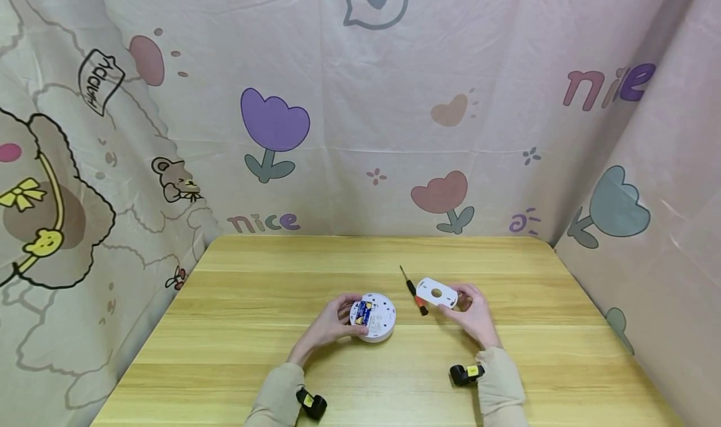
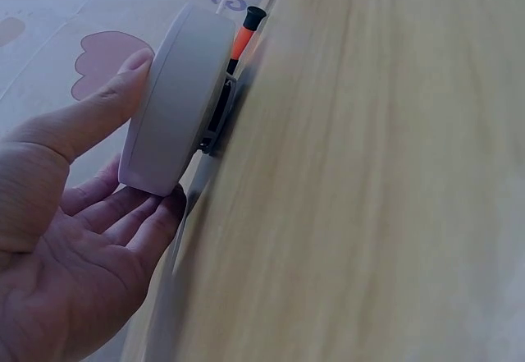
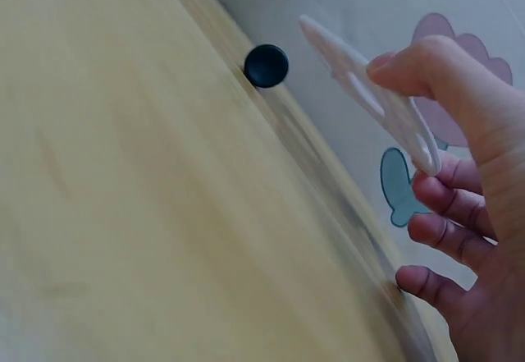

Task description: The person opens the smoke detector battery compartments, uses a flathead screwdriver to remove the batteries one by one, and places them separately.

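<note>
The left hand grips a round white disc by its side, its thumb on one edge and its fingers on the other. A blue and yellow patch shows on the disc. I cannot tell if the disc touches the table. The right hand pinches a flat white plate by one end and holds it up off the table. The plate has a hole in its middle. A screwdriver lies between the disc and the plate, nearer the plate.
</note>
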Motion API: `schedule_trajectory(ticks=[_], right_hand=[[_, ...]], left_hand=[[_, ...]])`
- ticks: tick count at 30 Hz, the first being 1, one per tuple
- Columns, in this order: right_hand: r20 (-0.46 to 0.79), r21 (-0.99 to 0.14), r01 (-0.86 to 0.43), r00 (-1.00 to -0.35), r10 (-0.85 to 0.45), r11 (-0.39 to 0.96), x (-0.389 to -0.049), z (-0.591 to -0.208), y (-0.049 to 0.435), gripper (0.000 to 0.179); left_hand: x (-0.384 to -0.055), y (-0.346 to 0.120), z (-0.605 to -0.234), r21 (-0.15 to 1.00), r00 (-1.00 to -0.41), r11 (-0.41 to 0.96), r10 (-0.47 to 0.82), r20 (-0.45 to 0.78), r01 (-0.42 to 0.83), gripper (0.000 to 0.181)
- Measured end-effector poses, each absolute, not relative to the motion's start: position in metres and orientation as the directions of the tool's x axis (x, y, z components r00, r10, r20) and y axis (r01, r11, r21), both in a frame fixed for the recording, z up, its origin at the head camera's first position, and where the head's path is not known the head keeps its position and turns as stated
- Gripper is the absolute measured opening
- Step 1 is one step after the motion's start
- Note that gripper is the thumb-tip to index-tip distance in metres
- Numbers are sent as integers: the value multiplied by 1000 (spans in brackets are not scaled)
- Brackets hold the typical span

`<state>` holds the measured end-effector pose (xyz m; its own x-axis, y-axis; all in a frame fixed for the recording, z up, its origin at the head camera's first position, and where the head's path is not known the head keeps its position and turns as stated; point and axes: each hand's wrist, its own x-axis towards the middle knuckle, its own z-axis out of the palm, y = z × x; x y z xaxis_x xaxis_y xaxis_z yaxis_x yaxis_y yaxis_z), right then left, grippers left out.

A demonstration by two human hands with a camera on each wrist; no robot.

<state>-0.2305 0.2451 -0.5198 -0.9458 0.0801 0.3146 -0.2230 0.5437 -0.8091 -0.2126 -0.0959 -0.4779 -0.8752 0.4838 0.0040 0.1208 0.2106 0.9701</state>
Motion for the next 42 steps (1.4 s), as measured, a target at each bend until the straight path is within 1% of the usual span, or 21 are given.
schedule_trajectory(ticks=[7, 19, 24, 32, 38, 42], right_hand=[[309, -782, -180, -943, 122, 596, -230, -522, 253, 54], [276, -706, -103, -951, 138, 700, -230, -525, 258, 55], [277, -698, -103, -951, 135, 709, -231, -525, 258, 55], [289, -653, -110, -951, 112, 749, -233, -528, 260, 55], [310, -630, -133, -947, 90, 765, -232, -528, 259, 55], [295, -617, -123, -952, 83, 777, -232, -528, 259, 53]], left_hand=[[-212, -96, -478, 970, -875, 210, 484, 7, 123, 77], [-212, -96, -478, 970, -874, 213, 487, 0, 118, 77], [-212, -96, -477, 970, -874, 212, 486, -2, 116, 77], [-211, -96, -475, 972, -874, 207, 486, 0, 115, 77], [-212, -96, -476, 973, -873, 198, 488, 5, 116, 76], [-213, -96, -478, 972, -872, 204, 489, 1, 115, 77]])
